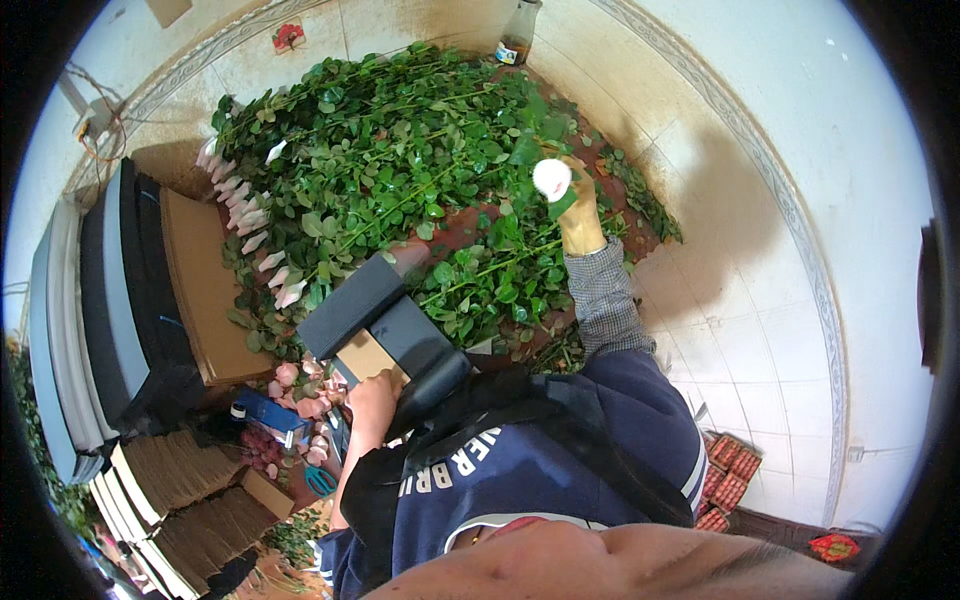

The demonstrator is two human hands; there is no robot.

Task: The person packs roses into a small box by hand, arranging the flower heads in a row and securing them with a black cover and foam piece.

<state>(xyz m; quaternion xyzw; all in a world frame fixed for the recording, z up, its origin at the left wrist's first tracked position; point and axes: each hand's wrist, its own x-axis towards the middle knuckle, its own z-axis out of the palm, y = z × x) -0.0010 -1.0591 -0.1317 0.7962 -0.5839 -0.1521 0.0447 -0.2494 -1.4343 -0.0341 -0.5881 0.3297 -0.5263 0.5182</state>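
My right hand (581, 214), in a tan glove, holds a rose (552, 180) upright by its stem. A white net sleeve covers its bloom, which faces the camera. My bare left hand (375, 405) has its fingers bent over the near end of a brown cardboard piece (366, 355); the fingertips are partly hidden. That cardboard lies on a dark glossy sheet (414, 330) in front of my chest. Across its far end sits a black ribbed block or roll (351, 306). Leafy rose stems (390, 165) spread over the table beyond both hands.
Sleeved rose heads (244, 214) line the pile's left side. Stacked cardboard and dark sheets (210, 292) stand at left. Pink petals (307, 390), teal-handled scissors (321, 481) and a blue box (271, 414) lie near my left arm. A glass bottle (517, 34) stands by the tiled wall.
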